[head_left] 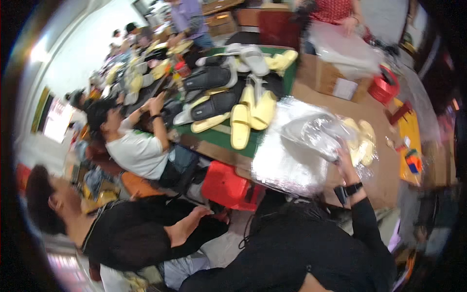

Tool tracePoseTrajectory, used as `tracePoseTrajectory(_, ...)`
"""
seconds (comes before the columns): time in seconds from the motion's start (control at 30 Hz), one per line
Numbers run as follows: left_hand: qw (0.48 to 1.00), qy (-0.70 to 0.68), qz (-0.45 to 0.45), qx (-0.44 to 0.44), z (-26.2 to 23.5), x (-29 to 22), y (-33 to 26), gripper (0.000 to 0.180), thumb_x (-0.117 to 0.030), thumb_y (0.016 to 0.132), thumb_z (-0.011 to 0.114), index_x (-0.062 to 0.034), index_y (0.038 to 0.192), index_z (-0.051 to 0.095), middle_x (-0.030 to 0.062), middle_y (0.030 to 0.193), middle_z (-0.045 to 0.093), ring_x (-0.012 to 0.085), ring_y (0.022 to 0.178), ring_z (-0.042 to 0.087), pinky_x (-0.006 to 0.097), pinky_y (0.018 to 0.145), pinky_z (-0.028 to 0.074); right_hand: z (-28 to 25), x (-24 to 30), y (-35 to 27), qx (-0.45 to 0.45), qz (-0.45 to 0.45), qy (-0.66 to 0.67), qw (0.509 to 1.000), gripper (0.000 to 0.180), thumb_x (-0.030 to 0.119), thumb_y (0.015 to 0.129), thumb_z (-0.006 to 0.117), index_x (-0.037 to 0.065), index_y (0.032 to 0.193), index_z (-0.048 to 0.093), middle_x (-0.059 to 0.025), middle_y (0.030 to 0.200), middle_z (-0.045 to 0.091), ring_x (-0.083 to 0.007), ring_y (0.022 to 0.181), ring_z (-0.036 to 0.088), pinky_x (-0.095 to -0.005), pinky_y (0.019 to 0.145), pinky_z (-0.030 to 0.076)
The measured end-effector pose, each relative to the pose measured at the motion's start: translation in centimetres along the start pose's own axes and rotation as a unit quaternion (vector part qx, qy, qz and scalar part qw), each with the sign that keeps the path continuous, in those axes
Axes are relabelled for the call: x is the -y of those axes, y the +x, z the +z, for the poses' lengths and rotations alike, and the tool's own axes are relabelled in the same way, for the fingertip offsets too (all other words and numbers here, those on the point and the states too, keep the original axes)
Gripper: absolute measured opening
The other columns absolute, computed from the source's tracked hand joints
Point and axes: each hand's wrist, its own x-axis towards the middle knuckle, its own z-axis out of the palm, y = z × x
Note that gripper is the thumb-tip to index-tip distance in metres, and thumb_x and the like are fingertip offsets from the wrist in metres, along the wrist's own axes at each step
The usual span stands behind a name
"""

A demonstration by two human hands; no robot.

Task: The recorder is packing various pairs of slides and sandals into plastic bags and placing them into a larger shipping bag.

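My right hand (344, 156), with a dark watch on its wrist, is closed on the near right end of a clear plastic bag (311, 132). Something pale grey shows inside the bag; glare and blur hide its exact shape. Under it lies a stack of shiny clear plastic bags (287, 163). Just right of my hand, a pair of pale yellow slippers (366, 141) rests in clear plastic on brown cardboard. My left hand is not in view.
Yellow, black and grey slippers (211, 106) pile up on the green tabletop (247, 152). A red tape roll (384, 86) and a cardboard box (325, 78) stand beyond. A red stool (228, 187) is below the table edge. Co-workers sit at left; another person (335, 14) stands across.
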Motion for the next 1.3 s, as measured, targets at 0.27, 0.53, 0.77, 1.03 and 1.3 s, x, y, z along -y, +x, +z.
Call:
tracePoseTrajectory(0.27,0.986,0.106,0.13,-0.024,-1.4,-1.8,6.4,0.025,-0.014,0.073,0.051,-0.0079,0.096,0.056,0.0087,0.09,0.057,0.0247,0.085,0.055,0.035,0.072,0.044,-3.0,6.2,-0.2,-0.179,-0.146,-0.192,0.954,0.061,0.007,0.075,0.052,0.007,0.133,0.03,-0.0078,0.111,0.048,-0.0121,0.081,0.05,-0.0276,0.071,0.044)
tracePoseTrajectory(0.53,0.976,0.152,0.044,-0.15,2.9,-1.1,-0.8,0.026,-0.013,0.072,0.051,-0.0067,0.096,0.056,0.009,0.091,0.058,0.0253,0.088,0.055,0.036,0.075,0.044,-12.2,2.8,5.2,-0.236,0.005,0.032,0.971,0.025,0.01,0.08,0.052,0.004,0.103,0.052,-0.0101,0.09,0.053,-0.0161,0.072,0.054,-0.0286,0.062,0.05)
tracePoseTrajectory(0.77,0.704,-0.633,-0.228,-0.228,-3.5,3.3,4.8,0.019,-0.016,0.086,0.044,-0.0049,0.098,0.055,0.0051,0.081,0.055,0.0133,0.072,0.054,0.025,0.062,0.044,-19.4,-4.7,7.2,-0.27,0.016,0.224,0.936,0.011,0.005,0.086,0.046,-0.006,0.086,0.048,-0.0177,0.088,0.058,-0.0265,0.076,0.061,-0.0321,0.069,0.056)
tracePoseTrajectory(1.03,0.764,-0.572,-0.131,-0.266,-14.1,2.0,9.1,0.028,-0.016,0.088,0.046,-0.0035,0.113,0.049,0.0028,0.085,0.056,0.0117,0.074,0.053,0.024,0.066,0.045,-13.9,-6.9,3.6,-0.189,0.072,0.163,0.966,0.019,0.016,0.089,0.044,-0.001,0.092,0.052,-0.012,0.086,0.06,-0.0176,0.072,0.059,-0.0265,0.061,0.048)
tracePoseTrajectory(1.3,0.779,-0.469,-0.115,-0.4,-23.1,7.1,12.4,0.032,-0.012,0.085,0.048,-0.0035,0.115,0.049,0.0049,0.088,0.056,0.0104,0.076,0.052,0.023,0.065,0.043,2.5,-9.6,-0.3,-0.092,0.1,-0.143,0.98,0.017,0.018,0.085,0.051,0.004,0.095,0.054,-0.0077,0.084,0.06,-0.016,0.07,0.058,-0.0272,0.062,0.047)
